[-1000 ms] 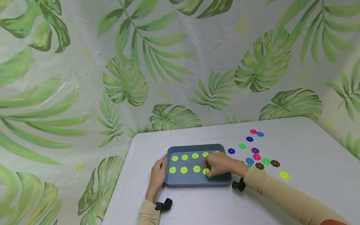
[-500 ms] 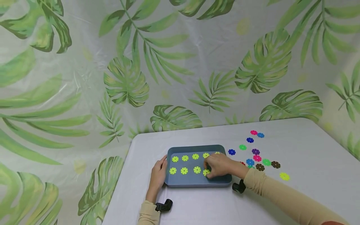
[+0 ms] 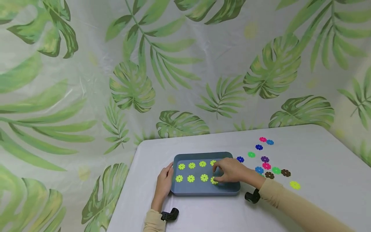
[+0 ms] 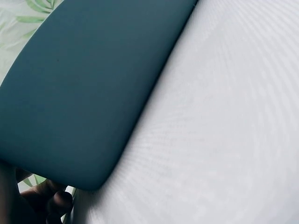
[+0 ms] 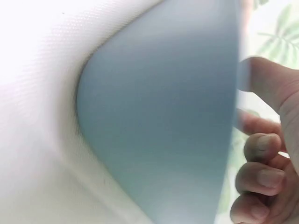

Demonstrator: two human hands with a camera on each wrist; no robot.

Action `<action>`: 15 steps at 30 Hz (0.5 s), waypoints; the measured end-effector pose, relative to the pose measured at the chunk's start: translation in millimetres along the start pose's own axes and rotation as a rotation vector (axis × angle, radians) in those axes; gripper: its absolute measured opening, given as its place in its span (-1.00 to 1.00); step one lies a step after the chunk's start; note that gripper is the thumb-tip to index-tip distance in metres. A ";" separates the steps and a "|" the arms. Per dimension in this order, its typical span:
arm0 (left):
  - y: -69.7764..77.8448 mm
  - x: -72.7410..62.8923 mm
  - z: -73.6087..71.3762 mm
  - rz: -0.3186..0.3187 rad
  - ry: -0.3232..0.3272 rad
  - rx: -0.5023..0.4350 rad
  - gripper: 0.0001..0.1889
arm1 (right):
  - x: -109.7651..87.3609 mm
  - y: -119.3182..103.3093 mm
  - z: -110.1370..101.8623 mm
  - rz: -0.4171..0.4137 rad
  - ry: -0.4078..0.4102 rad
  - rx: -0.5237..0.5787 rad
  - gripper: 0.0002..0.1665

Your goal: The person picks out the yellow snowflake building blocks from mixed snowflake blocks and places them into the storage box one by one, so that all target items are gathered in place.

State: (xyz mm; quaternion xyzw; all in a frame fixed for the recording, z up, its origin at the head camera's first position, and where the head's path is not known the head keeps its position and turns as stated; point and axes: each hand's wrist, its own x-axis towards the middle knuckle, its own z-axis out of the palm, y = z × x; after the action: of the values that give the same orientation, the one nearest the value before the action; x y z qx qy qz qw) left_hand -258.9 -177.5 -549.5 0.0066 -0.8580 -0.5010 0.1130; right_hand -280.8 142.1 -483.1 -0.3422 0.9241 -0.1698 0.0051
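Observation:
In the head view, a blue-grey tray (image 3: 203, 193) stands on the white table, with lime-yellow notched snowflake discs (image 3: 204, 177) laid in two rows inside. My left hand (image 3: 164, 182) grips the tray's left edge; its fingers show at the tray's corner in the left wrist view. My right hand (image 3: 230, 170) is over the tray's right part, thumb and index finger apart, the thumb tip overlapping a disc (image 3: 214, 181) at the front row's right end. In the right wrist view the other fingers (image 5: 261, 179) are curled with nothing in them. The hand hides the tray's right end.
Loose snowflake discs in pink, blue, green, purple and brown lie right of the tray, among them a brown disc (image 3: 285, 173). A lone yellow disc (image 3: 295, 185) lies nearer the front. A leaf-patterned curtain (image 3: 179, 64) hangs behind the table (image 3: 208, 212).
My right hand has shifted slightly right and up from the front-row disc, now covering the back row's rightmost disc. The left hand keeps its place on the tray. The head view has tilted up a little.

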 end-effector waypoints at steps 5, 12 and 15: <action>-0.9 -1.1 0.3 -0.006 -0.003 -0.007 -0.52 | -24.3 8.8 -12.7 0.004 0.151 0.064 -0.81; 1.1 0.4 -0.5 -0.008 -0.004 -0.009 -0.52 | -63.1 33.9 -18.0 0.088 0.294 0.107 -0.87; 0.7 -0.1 0.5 -0.010 -0.005 -0.008 -0.52 | -83.6 43.9 -17.3 0.132 0.332 0.114 -0.87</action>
State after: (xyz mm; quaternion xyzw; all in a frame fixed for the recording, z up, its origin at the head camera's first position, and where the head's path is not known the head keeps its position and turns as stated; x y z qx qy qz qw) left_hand -258.8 -176.7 -549.1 0.0091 -0.8562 -0.5051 0.1082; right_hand -246.6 231.5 -489.6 -0.2475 0.9216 -0.2752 -0.1168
